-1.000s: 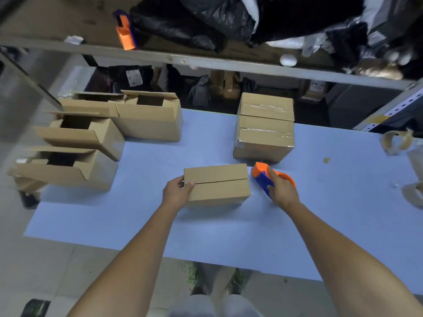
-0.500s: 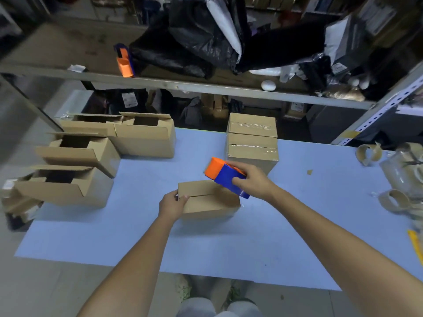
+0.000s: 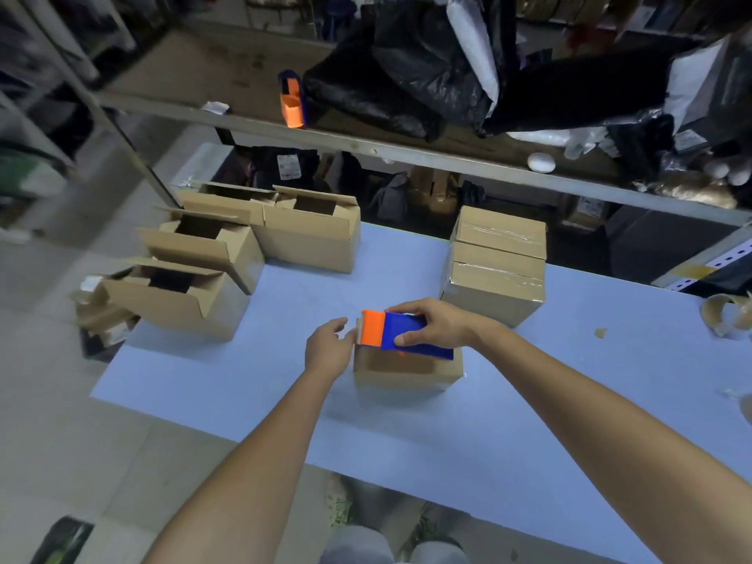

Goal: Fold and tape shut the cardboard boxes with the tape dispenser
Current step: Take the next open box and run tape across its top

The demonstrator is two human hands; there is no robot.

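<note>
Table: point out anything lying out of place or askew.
A small brown scrap lies loose on the blue table, and brown tape rings sit at its right edge. The nearest open box at left overhangs the table's edge.

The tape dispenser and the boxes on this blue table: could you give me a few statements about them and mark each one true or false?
1. The right hand grips the tape dispenser over the small closed box. True.
2. The open boxes stand at the right end of the table. False: they are grouped at its left end.
3. Two taped boxes are stacked behind the small box. True.
4. The left hand also holds the dispenser. False: it is at the small box's left end, by the dispenser's orange tip.
5. A second orange dispenser stands on the shelf above. True.
</note>
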